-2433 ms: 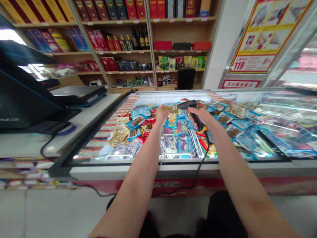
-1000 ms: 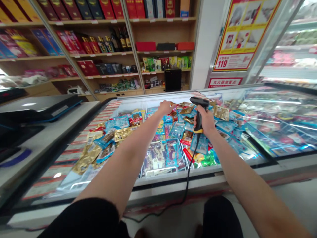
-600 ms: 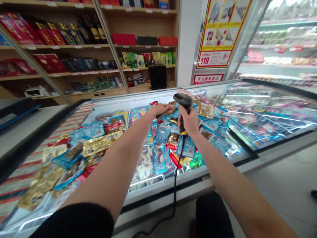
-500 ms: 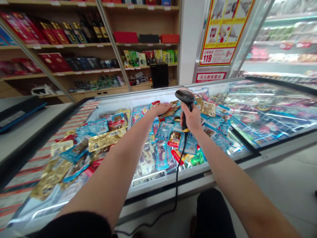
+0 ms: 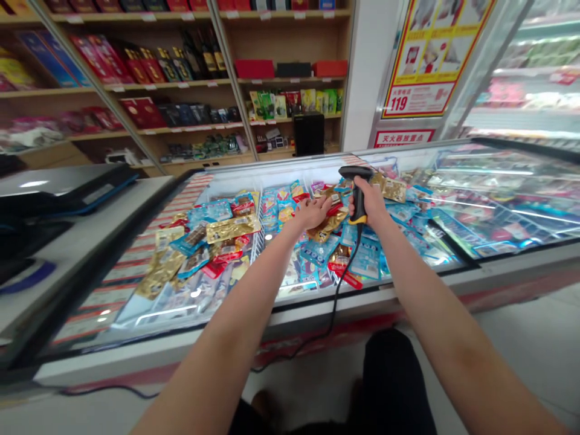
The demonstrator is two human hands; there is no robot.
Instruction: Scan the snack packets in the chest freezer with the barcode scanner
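Note:
My right hand [image 5: 369, 202] is shut around the grip of a black handheld barcode scanner [image 5: 357, 194] with a yellow band, its head pointing forward. The scanner's black cable [image 5: 338, 305] hangs down over the front of the chest freezer [image 5: 421, 278]. My left hand [image 5: 312, 212] lies palm down with fingers spread, just left of the scanner. Beside its fingertips is a gold foil snack packet [image 5: 327, 225]. Many blue and gold vacuum packets [image 5: 226, 229] fill the freezer under both hands.
A grey counter [image 5: 86, 241] with a flat black device [image 5: 63, 188] stands left of the freezer. Wooden shelves of boxed goods and bottles [image 5: 181, 90] rise behind it. A glass-fronted display case [image 5: 512, 90] stands at the right.
My left hand has moved nearer the right hand and lower over the packets, its fingers spread. The scanner stays in my right hand. The view has swung slightly.

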